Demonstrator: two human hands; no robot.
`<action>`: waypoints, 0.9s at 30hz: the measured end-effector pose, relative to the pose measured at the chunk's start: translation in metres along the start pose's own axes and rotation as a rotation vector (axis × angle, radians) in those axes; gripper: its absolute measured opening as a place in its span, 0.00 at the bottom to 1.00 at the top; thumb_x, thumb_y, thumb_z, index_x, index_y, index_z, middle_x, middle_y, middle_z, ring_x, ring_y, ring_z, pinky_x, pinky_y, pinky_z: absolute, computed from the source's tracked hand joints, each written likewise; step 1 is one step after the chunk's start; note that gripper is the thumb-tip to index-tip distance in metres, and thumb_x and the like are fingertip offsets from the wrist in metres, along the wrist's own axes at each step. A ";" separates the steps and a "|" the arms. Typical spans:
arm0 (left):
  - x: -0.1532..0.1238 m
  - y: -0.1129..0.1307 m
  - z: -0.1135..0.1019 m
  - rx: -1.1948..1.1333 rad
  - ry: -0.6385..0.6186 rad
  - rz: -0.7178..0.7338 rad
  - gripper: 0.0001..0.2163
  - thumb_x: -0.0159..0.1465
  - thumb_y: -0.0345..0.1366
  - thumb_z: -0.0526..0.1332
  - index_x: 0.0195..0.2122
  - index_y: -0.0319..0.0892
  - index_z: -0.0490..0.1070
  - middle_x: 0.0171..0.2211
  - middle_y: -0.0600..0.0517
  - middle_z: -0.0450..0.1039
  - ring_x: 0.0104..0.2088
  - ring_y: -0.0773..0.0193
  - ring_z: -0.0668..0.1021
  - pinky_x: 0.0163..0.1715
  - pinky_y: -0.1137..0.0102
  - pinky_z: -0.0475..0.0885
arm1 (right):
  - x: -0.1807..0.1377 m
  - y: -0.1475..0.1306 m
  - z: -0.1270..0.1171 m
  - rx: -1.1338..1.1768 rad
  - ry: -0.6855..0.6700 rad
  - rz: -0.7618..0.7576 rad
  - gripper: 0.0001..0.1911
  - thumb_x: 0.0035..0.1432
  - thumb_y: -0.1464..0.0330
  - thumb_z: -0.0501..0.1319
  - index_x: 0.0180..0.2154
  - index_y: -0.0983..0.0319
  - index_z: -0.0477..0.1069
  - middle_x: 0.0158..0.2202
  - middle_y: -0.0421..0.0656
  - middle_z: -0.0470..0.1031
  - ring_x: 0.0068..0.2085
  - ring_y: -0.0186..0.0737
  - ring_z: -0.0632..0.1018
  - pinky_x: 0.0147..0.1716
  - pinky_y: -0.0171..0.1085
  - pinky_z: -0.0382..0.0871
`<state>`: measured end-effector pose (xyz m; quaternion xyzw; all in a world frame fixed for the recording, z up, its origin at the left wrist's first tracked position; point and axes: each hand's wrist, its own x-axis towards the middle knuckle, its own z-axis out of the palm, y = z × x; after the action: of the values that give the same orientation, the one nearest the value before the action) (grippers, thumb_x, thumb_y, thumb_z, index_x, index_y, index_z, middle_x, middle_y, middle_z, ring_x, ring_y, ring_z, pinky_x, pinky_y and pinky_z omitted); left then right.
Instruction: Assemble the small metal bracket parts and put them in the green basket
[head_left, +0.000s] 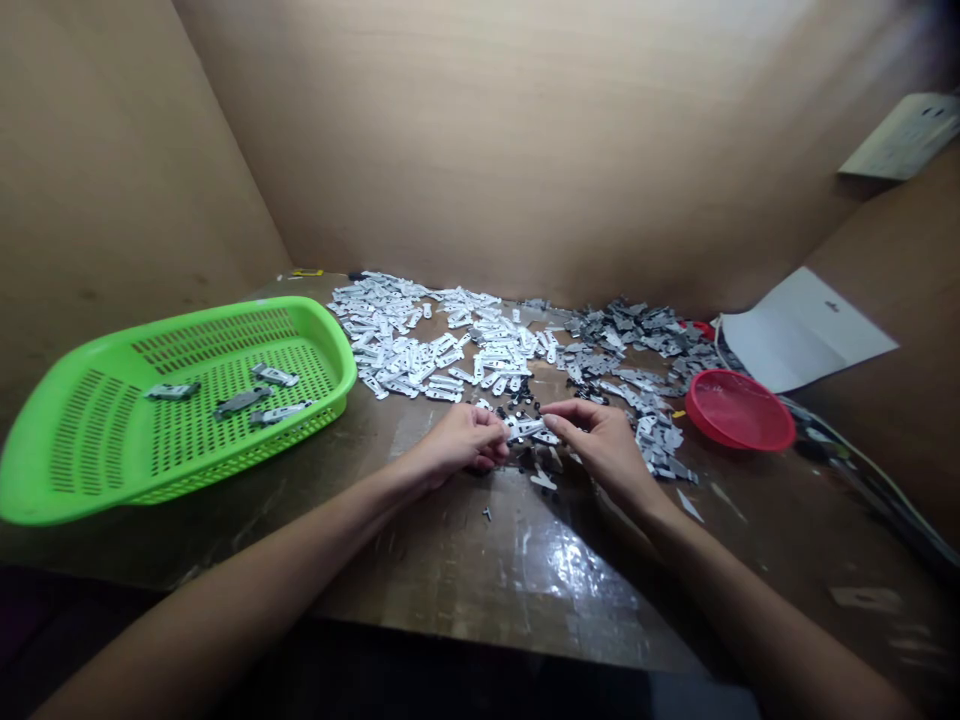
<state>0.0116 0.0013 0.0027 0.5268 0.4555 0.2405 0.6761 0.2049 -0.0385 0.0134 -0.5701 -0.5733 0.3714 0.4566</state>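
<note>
My left hand (461, 440) and right hand (600, 440) are both pinched on one small white metal clip (525, 428), held just above the tabletop (525, 570) in front of the white pile (427, 345). Step in hand, as I judge it: fitting parts together. The next move calls for fine alignment. The clip is flat, narrow and pale.

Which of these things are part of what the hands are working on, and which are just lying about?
In use: left hand, right hand, small metal piece between them, white pieces pile, grey pieces pile, green basket.
Lying about: red bowl, paper sheet.
</note>
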 end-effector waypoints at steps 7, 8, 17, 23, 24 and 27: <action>-0.001 0.001 -0.002 -0.055 -0.004 -0.023 0.05 0.54 0.34 0.59 0.28 0.37 0.69 0.23 0.51 0.72 0.18 0.74 0.70 0.22 0.76 0.66 | 0.009 -0.003 -0.023 0.131 0.035 0.028 0.13 0.47 0.63 0.65 0.34 0.65 0.75 0.29 0.43 0.73 0.27 0.32 0.68 0.25 0.32 0.63; 0.000 0.001 -0.002 -0.061 -0.005 -0.027 0.05 0.54 0.34 0.60 0.28 0.37 0.69 0.23 0.51 0.72 0.18 0.74 0.70 0.22 0.76 0.66 | 0.011 -0.002 -0.027 0.136 0.063 0.016 0.13 0.47 0.63 0.65 0.34 0.65 0.75 0.28 0.43 0.73 0.26 0.31 0.68 0.25 0.32 0.62; 0.002 -0.002 -0.004 -0.052 -0.033 -0.028 0.06 0.54 0.35 0.60 0.28 0.37 0.69 0.24 0.51 0.72 0.18 0.74 0.70 0.21 0.77 0.67 | 0.010 -0.005 -0.027 -0.026 0.107 -0.021 0.11 0.47 0.64 0.64 0.32 0.64 0.75 0.26 0.42 0.73 0.25 0.31 0.68 0.26 0.33 0.62; 0.002 -0.002 -0.004 -0.046 -0.035 -0.026 0.07 0.54 0.36 0.60 0.28 0.37 0.69 0.24 0.51 0.72 0.19 0.75 0.70 0.21 0.77 0.66 | 0.013 -0.001 -0.025 -0.022 0.118 -0.020 0.12 0.47 0.63 0.64 0.32 0.64 0.76 0.25 0.41 0.73 0.25 0.32 0.68 0.26 0.33 0.62; 0.002 -0.002 -0.004 -0.050 -0.035 -0.026 0.07 0.54 0.36 0.60 0.28 0.37 0.69 0.24 0.51 0.72 0.19 0.75 0.70 0.21 0.77 0.66 | 0.013 -0.001 -0.025 -0.022 0.119 -0.022 0.12 0.46 0.62 0.64 0.32 0.64 0.76 0.25 0.41 0.73 0.25 0.32 0.68 0.26 0.33 0.62; 0.001 -0.001 -0.004 -0.052 -0.034 -0.026 0.07 0.54 0.36 0.60 0.28 0.37 0.69 0.24 0.51 0.72 0.19 0.74 0.70 0.22 0.76 0.67 | 0.012 -0.001 -0.026 -0.031 0.134 -0.026 0.15 0.46 0.61 0.64 0.33 0.65 0.75 0.26 0.43 0.74 0.25 0.34 0.69 0.26 0.34 0.63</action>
<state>0.0086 0.0036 0.0014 0.5071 0.4446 0.2344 0.7002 0.2299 -0.0288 0.0239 -0.5932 -0.5546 0.3175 0.4896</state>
